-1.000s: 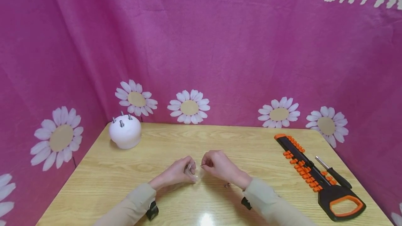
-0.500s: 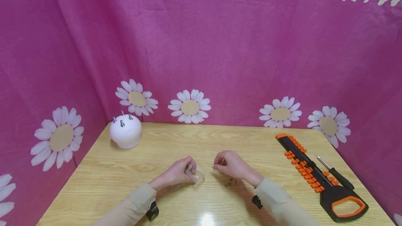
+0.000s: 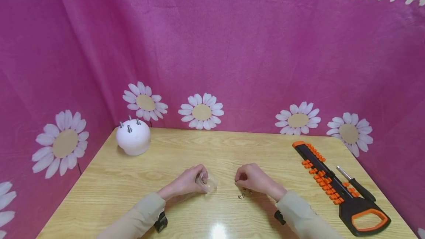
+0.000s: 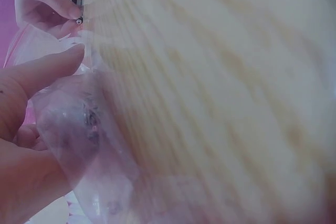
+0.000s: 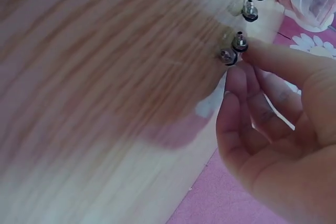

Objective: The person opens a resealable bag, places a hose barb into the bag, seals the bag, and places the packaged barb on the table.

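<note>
head cam first: left hand has its fingers curled round a see-through bag, right hand is pinched up just beside loose metal fittings on the table. decent room between the hands and beyond, up to the far edge; rack and screwdriver lie well past the right hand. left wrist: the bag looks thin, floppy, slippery, so probably best held near its edge. the right hand seems to pinch one fitting. right wrist: the fittings look hard, light and likely to roll, so a fingertip grip round the sides should do.
</note>
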### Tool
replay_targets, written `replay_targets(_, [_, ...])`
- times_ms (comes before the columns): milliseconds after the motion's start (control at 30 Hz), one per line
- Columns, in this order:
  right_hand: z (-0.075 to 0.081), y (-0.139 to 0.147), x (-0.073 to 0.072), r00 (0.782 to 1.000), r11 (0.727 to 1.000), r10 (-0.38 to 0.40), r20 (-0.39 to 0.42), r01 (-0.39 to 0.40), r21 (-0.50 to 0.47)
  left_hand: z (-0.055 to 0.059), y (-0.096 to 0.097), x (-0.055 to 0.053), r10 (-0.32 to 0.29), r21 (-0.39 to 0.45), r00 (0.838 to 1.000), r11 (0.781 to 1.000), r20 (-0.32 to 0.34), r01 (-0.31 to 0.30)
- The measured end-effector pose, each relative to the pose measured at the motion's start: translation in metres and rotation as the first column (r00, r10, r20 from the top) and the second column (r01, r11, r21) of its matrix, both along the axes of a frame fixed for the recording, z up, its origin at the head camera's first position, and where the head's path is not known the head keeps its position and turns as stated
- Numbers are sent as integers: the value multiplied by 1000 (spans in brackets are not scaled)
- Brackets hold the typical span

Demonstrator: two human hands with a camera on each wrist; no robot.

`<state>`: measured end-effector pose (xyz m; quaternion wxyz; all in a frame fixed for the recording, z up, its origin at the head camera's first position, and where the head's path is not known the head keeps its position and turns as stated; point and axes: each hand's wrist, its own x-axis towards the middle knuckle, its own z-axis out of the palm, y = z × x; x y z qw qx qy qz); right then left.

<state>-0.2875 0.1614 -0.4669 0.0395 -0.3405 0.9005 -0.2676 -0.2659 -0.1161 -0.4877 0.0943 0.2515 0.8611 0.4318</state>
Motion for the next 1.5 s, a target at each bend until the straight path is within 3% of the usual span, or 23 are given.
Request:
replay_targets(267, [0, -2, -2, 1000, 999, -4, -10, 4, 38, 2, 0, -1, -5, 1, 1000, 1000, -1, 5])
replay_targets(400, [2, -5, -3, 1000, 1000, -16, 17, 15, 16, 2, 0, -1, -10, 16, 1000, 1000, -2, 10])
replay_targets(533, [10, -15, -2, 1000, 1000, -21, -20, 21, -8, 1, 1, -1, -7, 14, 1000, 1000, 1, 7])
replay_targets(700, [22, -40, 2, 994, 998, 24, -108, -30, -49, 1, 2, 0, 5, 7, 1000, 1000, -10, -5])
replay_targets(900, [29, -59, 9, 993, 993, 75, -91, -82, -84, 1, 3, 0, -3, 19, 1000, 1000, 14, 3])
replay_targets(1067, [25, -46, 8, 991, 996, 49, -124, -58, -65, 1, 3, 0, 0, 12, 1000, 1000, 9, 0])
replay_targets(1300, [20, -8, 10, 996, 999, -29, -78, 27, -25, 0, 3, 0, 1, 3, 1000, 1000, -6, -1])
replay_targets(1500, [16, 20, 16, 997, 999, -50, -64, 51, 9, 1, 1, 0, 4, -8, 1000, 1000, -3, -4])
